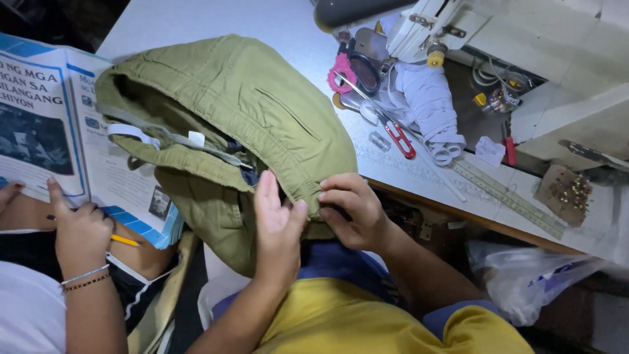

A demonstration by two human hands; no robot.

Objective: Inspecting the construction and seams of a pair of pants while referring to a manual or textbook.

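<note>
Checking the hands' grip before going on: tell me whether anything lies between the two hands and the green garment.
Nothing visible does. The left hand and right hand both rest directly on the olive green garment at its lower edge.

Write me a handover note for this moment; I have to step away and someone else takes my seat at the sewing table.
Left hand: open, lying flat on the olive green garment near its lower edge.
Right hand: fingers curled, pinching that same edge.
Garment: bunched on the table, at its near edge.
Red-handled snips, ruler and pincushion lie to the right; neither hand touches them.
Another person's hand rests on an open booklet at left.
Done or left: cannot tell from the cloth.
</note>
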